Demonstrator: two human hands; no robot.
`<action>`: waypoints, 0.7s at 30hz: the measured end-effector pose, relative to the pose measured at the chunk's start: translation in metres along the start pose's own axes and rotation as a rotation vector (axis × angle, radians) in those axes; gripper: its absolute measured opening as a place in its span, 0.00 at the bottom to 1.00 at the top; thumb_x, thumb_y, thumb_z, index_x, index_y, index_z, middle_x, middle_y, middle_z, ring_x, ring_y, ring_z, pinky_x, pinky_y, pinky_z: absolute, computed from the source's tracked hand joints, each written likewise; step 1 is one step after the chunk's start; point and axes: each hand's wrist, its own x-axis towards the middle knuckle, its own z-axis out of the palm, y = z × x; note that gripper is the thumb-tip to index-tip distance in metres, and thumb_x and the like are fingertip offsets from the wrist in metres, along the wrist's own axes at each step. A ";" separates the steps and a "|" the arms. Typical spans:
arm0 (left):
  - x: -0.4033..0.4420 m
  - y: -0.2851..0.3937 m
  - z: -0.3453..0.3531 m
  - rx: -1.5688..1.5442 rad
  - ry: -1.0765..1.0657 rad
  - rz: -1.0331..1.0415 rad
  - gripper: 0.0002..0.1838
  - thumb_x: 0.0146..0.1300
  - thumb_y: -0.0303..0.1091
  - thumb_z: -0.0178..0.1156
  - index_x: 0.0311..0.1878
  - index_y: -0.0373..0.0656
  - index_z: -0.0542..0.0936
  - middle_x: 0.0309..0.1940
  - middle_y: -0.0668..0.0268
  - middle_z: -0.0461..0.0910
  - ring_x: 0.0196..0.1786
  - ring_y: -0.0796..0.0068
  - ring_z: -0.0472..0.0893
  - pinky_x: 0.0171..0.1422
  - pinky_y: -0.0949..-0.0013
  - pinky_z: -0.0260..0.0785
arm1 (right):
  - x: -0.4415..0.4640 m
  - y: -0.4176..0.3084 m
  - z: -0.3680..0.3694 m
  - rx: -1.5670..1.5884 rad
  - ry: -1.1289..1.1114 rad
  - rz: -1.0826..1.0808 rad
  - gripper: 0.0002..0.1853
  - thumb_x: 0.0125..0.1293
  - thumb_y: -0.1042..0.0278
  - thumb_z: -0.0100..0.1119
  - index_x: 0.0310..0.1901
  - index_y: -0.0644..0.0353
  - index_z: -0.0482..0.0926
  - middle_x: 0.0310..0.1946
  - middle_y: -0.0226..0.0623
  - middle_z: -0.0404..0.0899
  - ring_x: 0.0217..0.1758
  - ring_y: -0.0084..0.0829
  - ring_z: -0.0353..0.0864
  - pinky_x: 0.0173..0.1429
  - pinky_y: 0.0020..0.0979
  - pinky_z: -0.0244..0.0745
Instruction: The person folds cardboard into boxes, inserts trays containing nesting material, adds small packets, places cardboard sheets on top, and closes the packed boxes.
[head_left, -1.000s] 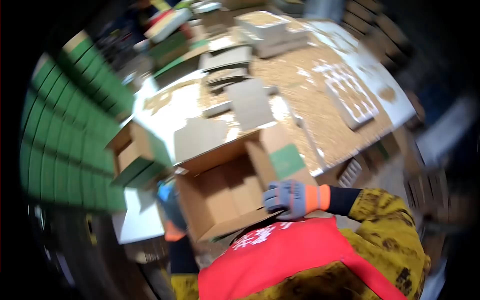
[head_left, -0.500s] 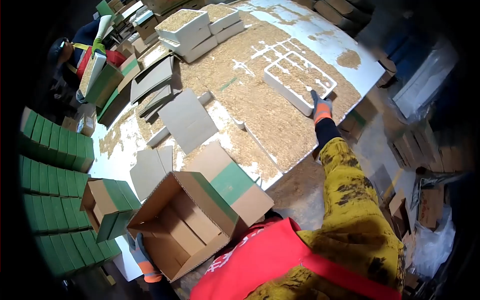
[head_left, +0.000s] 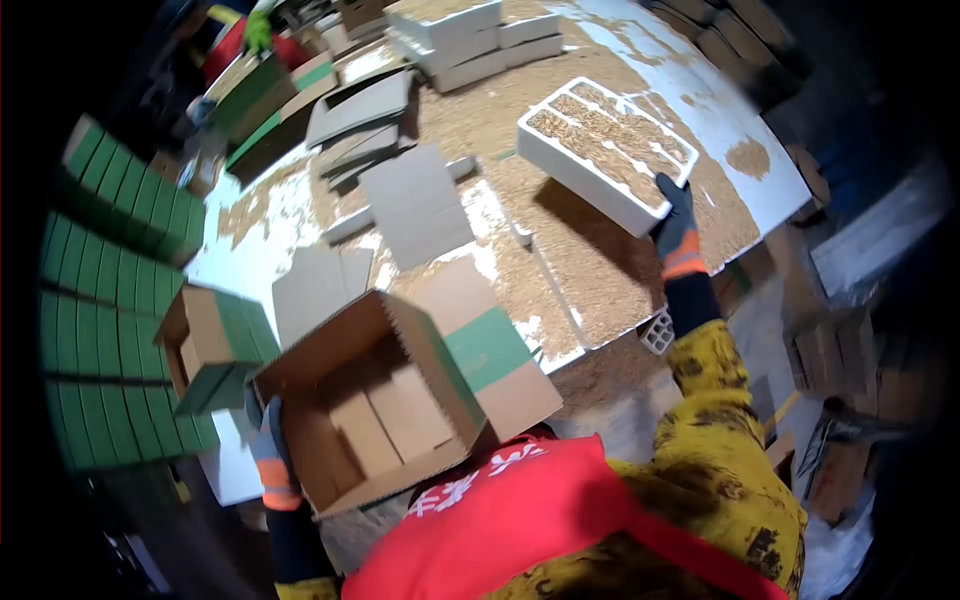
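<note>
My right hand [head_left: 677,222], in a dark glove with an orange cuff, grips the near right corner of a white foam box [head_left: 572,186]. Tan, chaff-like bits fill its top between white ridges. A dark shadow lies below the box, which hangs tilted above the strewn table [head_left: 775,190]. On the lower left, my left hand [head_left: 272,450] is closed around the left edge of an open cardboard box [head_left: 425,345]. This box has a green stripe and a spread flap, and its inside shows bare cardboard. The fingers partly hide behind its wall.
Grey cardboard sheets [head_left: 415,205] lie mid-table, with more sheets [head_left: 355,115] piled behind. White foam boxes [head_left: 465,45] are stacked at the back. Green cartons [head_left: 115,320] form a wall at left, beside a smaller open carton [head_left: 215,335]. Another person's green-gloved hand [head_left: 258,32] is at upper left.
My right hand has lifted the white foam box off the table and tilted it. My left hand still holds the cardboard box, now gripping slightly higher. The view has shifted a little.
</note>
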 end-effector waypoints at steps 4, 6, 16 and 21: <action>-0.001 -0.003 0.004 0.180 0.051 -0.041 0.16 0.65 0.27 0.50 0.55 0.46 0.77 0.67 0.47 0.61 0.67 0.49 0.64 0.68 0.61 0.58 | -0.098 -0.040 0.072 0.171 -0.235 0.252 0.20 0.65 0.68 0.54 0.59 0.61 0.71 0.57 0.43 0.73 0.54 0.37 0.77 0.58 0.38 0.75; 0.002 0.007 0.008 0.041 0.098 -0.167 0.16 0.64 0.27 0.51 0.55 0.47 0.78 0.66 0.50 0.65 0.65 0.50 0.67 0.68 0.62 0.59 | -0.137 -0.042 0.089 0.027 -0.379 0.108 0.17 0.68 0.71 0.48 0.57 0.63 0.72 0.56 0.45 0.74 0.56 0.39 0.76 0.63 0.40 0.72; -0.007 0.006 0.013 -0.844 0.249 -0.226 0.21 0.72 0.30 0.39 0.65 0.35 0.66 0.64 0.56 0.68 0.67 0.66 0.67 0.73 0.68 0.55 | -0.284 -0.072 0.224 -0.624 -0.565 0.297 0.38 0.57 0.64 0.53 0.69 0.67 0.55 0.46 0.38 0.75 0.39 0.21 0.73 0.49 0.23 0.70; -0.022 0.011 0.002 -1.213 0.422 -0.256 0.21 0.71 0.34 0.45 0.63 0.35 0.68 0.60 0.56 0.72 0.61 0.64 0.72 0.67 0.68 0.60 | -0.309 -0.033 0.270 -0.857 -0.762 0.334 0.37 0.59 0.61 0.53 0.69 0.65 0.56 0.53 0.39 0.72 0.48 0.25 0.73 0.54 0.27 0.69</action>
